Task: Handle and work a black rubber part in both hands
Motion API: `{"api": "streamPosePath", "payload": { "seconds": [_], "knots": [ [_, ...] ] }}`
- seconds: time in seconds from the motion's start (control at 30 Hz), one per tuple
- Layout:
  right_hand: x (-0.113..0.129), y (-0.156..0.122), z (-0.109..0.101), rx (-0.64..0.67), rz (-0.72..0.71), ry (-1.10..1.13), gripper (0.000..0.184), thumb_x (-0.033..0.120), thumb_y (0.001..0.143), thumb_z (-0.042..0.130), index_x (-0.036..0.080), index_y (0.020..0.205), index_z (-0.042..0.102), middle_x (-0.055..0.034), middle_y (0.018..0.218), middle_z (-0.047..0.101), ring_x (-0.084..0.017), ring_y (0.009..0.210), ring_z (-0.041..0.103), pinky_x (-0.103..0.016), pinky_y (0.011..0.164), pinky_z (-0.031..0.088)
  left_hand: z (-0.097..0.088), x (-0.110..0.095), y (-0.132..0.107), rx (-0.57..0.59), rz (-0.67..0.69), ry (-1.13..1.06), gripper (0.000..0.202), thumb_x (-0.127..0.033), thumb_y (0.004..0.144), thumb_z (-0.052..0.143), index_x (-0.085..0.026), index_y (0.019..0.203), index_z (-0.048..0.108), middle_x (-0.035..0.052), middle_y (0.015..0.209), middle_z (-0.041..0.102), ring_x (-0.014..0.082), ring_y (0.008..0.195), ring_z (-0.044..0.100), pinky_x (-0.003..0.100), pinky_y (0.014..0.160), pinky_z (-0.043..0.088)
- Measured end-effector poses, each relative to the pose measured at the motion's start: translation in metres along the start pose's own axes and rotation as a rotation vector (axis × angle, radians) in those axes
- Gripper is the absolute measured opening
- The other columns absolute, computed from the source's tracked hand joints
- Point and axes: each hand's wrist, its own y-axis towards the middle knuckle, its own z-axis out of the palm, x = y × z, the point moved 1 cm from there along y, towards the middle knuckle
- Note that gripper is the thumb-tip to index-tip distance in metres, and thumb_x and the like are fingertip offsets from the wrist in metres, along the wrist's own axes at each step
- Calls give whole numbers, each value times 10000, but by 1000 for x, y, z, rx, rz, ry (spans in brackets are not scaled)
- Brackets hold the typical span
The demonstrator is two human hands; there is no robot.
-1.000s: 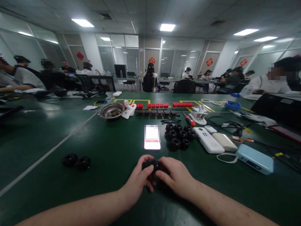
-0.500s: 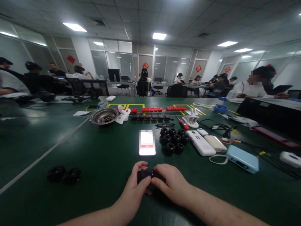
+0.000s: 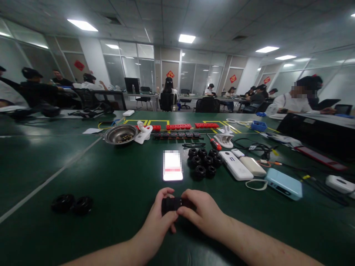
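Observation:
Both hands meet low at the centre of a dark green table [image 3: 116, 192]. My left hand [image 3: 159, 220] and my right hand [image 3: 201, 212] pinch a small black round part [image 3: 170, 204] between their fingertips, just above the table. Beyond them lies a lit phone [image 3: 172, 166] face up. To its right sits a cluster of several black ring-shaped parts [image 3: 203, 162]. Two more black rings [image 3: 72, 204] lie apart at the left.
A metal bowl [image 3: 120, 133], a white clamp [image 3: 144, 133], red and black strips [image 3: 179, 127], a red-handled screwdriver [image 3: 214, 142], white and beige power banks [image 3: 244, 166], a light blue box [image 3: 284, 184] and cables [image 3: 257, 146] lie further back and right. People sit at tables around.
The view has shifted slightly, so things sit a little lower and further left. Both hands stay pinched on the black part, turned a little.

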Motion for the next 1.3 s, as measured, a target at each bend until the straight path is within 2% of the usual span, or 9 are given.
{"api": "streamPosePath", "payload": {
  "seconds": [0.17,0.33,0.47,0.67,0.77,0.9,1.03,1.17,1.3],
  "knots": [
    [-1,-2,1,-79,-164,63,302,233,740,547,176,1022,455,-45,892,556,-160,784,506,-274,686,401,2,-3,-1,56,-8,-78,351,-338,710,435,-209,999,283,14,802,487,111,567,535,218,433,415],
    [1,-2,1,-27,-126,128,311,267,753,520,180,1039,432,-41,895,549,-161,776,506,-274,670,408,3,-4,2,-6,-43,-60,272,-355,728,425,-202,921,308,-38,652,471,68,447,467,198,407,384],
    [-1,0,2,10,-1,109,158,306,806,448,174,876,501,-2,688,549,-129,601,494,-237,540,389,1,-4,1,19,-55,-56,339,-242,664,481,-210,955,311,-27,713,468,84,513,497,203,427,403],
    [0,-2,3,-89,-217,71,223,256,781,499,174,988,478,-41,824,557,-148,730,511,-265,647,411,3,-6,0,61,-42,-57,310,-384,724,429,-193,948,330,-7,703,504,101,501,516,219,423,400],
    [0,-4,2,-103,-164,110,258,259,776,492,176,1017,447,-36,815,543,-139,691,507,-250,603,416,4,-7,0,31,-72,-66,291,-392,721,435,-193,907,334,-49,587,471,74,422,457,207,410,374],
    [-2,-2,2,-57,-2,144,182,338,813,424,172,832,493,6,651,519,-113,552,476,-221,498,376,2,-8,-1,30,-79,-97,290,-305,688,465,-206,928,335,-47,619,460,87,491,479,206,430,387],
    [0,0,2,-13,-34,23,214,343,797,462,165,694,522,11,576,504,-114,529,464,-229,499,355,1,-9,-2,58,-53,-62,355,-301,663,508,-210,961,338,-14,747,481,100,554,520,207,436,398],
    [2,-2,0,-46,-111,48,227,303,752,532,166,930,505,-28,761,566,-142,661,510,-253,595,400,3,-10,-3,42,-52,-46,318,-419,732,410,-187,936,334,-32,628,480,82,450,482,208,415,376],
    [3,-2,0,-4,-77,137,310,342,754,516,181,1012,452,-30,821,564,-148,681,517,-254,586,405,3,-11,-2,28,-44,-87,296,-328,706,462,-191,939,342,-18,724,481,66,484,484,207,441,390]
  ]
}}
